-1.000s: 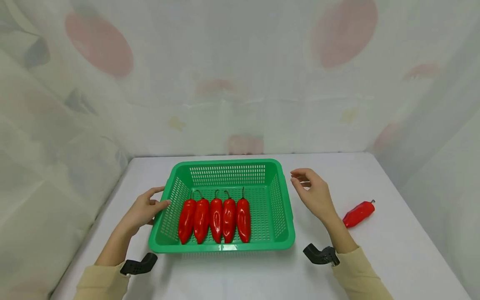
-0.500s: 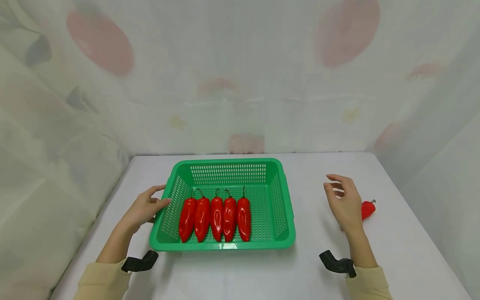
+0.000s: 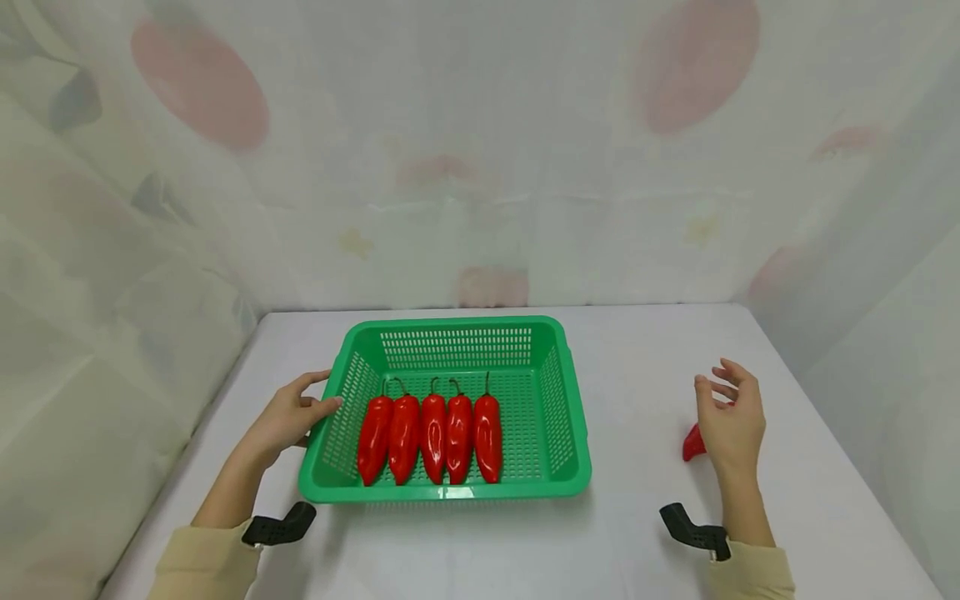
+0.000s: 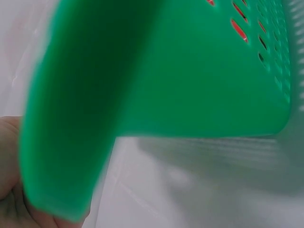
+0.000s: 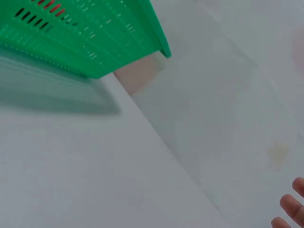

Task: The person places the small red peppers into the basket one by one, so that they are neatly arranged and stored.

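Note:
Several glossy red chili peppers (image 3: 432, 437) lie side by side in a green plastic basket (image 3: 446, 492), stems toward the far side. My left hand (image 3: 285, 417) grips the basket's left rim, thumb over the edge and fingers outside it. In the left wrist view the basket wall (image 4: 204, 90) hides most of that hand (image 4: 9, 171). To the right, my right hand (image 3: 735, 421) hovers over a single red chili pepper (image 3: 694, 443), covering most of it. Its fingers are relaxed and hold nothing; only some fingertips (image 5: 292, 209) show in the right wrist view.
The white table (image 3: 622, 542) carries the basket and the lone pepper. A pale printed curtain (image 3: 480, 233) hangs behind the table's far edge and along both sides. Each wrist wears a black camera mount (image 3: 279, 527).
My right hand has moved right, from beside the basket's right rim to over the lone pepper. The left hand and basket have stayed in place.

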`<state>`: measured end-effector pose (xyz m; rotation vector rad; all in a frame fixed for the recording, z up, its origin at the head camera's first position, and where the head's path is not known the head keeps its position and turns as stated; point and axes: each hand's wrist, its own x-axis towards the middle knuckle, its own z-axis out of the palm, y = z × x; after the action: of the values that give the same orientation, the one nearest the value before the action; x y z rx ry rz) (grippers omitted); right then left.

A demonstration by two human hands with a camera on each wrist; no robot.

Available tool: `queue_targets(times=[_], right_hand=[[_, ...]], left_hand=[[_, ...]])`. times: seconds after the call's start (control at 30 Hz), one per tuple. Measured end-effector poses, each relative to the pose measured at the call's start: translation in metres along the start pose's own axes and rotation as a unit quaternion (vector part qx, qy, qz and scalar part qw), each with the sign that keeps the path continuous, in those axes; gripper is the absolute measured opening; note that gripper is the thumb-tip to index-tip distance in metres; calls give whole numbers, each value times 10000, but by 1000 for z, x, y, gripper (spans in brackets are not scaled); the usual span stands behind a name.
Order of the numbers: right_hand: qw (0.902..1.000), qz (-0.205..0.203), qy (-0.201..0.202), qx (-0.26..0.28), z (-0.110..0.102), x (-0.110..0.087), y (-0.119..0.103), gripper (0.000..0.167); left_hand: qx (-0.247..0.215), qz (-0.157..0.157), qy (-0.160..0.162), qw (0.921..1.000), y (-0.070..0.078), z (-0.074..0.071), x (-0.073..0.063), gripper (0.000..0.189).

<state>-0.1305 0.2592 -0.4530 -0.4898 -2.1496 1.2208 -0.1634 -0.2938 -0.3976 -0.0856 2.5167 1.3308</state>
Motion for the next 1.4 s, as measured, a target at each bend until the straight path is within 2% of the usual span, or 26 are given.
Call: queue_targets(times=[0.2,0.27,0.33,0.4,0.6,0.93,1.1,1.4], right_hand=[[9958,573,105,-705,5,16,69,52],[9932,752,155,-873,6,20,88,53],[9921,897,190,-856,5,21,93,56],[9903,1103,156,-830,2,19,83,58],[9869,1446,2,-713,-15,0,26,64],[9701,2117,-493,-1077,-21,-3,37,78],[9675,2161,-602,-1165,-19,-4,42,80],[9562,2352,-900,-1491,-14,-2,42,83]], left_hand=[[-23,19,-27,10000,0,0,-1,65],[-21,17,-33,10000,-1,0,-1,65],[-7,9,-18,10000,-1,0,0,65],[1,-3,1,10000,-1,0,0,66],[-28,-42,-1,10000,-2,0,0,67],[-22,-31,38,10000,-3,1,1,66],[-24,-39,33,10000,-4,1,1,66],[-45,-29,-18,10000,-3,1,0,66]])
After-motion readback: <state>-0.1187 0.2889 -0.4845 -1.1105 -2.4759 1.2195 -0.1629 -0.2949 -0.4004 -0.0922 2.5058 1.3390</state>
